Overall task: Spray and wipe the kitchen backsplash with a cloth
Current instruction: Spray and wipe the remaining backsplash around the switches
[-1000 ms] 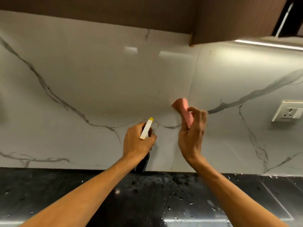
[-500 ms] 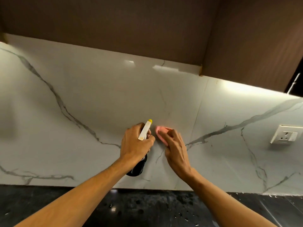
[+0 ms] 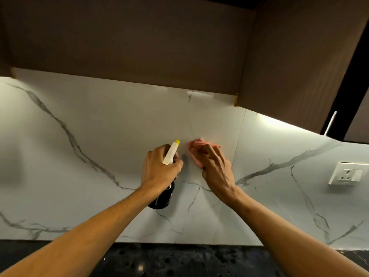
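left hand (image 3: 159,168): mine, fingers curled tight round the neck of the spray bottle (image 3: 162,196), held up in front of the wall, mid scene.
spray bottle: dark body hangs below my fist. The white head (image 3: 169,154) sticks up out of my grip, its yellow tip toward the wall. Can't tell if the tip touches the wall.
right hand (image 3: 216,168): mine, fingers stretched out fairly flat, not gripping, pressing the cloth (image 3: 194,146) against the wall.
cloth: pink, bunched, pinned on the backsplash (image 3: 89,156) under my fingertips, just right of the yellow tip. Part of it pokes out past my fingers on the far and left side.
backsplash: white marble look, grey veins, runs left to right across the far side. A thin vertical seam (image 3: 238,140) sits just right of the cloth.
tabletop (image 3: 179,258): black, speckled, along the near edge under my forearms.
cabinet (image 3: 139,47): brown, hangs over the backsplash.
socket (image 3: 348,173): white plate on the wall, far right, well apart from both hands.
light: bright glow (image 3: 279,124) under the right cabinet.
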